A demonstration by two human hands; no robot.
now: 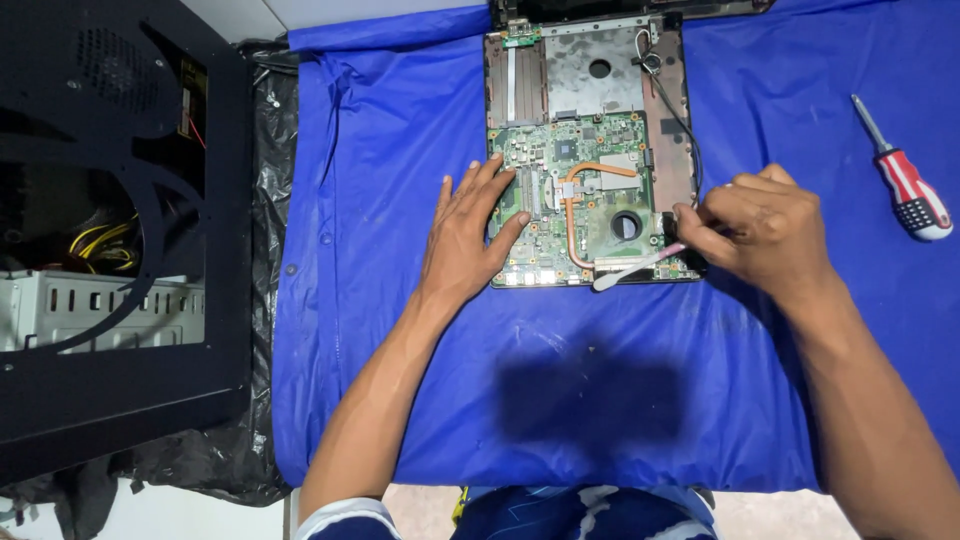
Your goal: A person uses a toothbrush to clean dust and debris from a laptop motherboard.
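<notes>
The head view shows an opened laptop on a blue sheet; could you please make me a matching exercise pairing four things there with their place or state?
Things:
1. left hand
2. right hand
3. screwdriver
4. computer case

Places or states:
A. lies apart at the right on the blue sheet
B. stands at the far left, off the sheet
C. rests flat on the left side of the laptop motherboard
D. holds a white brush at the board's lower right corner

Pairs: 1-C, 2-D, 3-A, 4-B
</notes>
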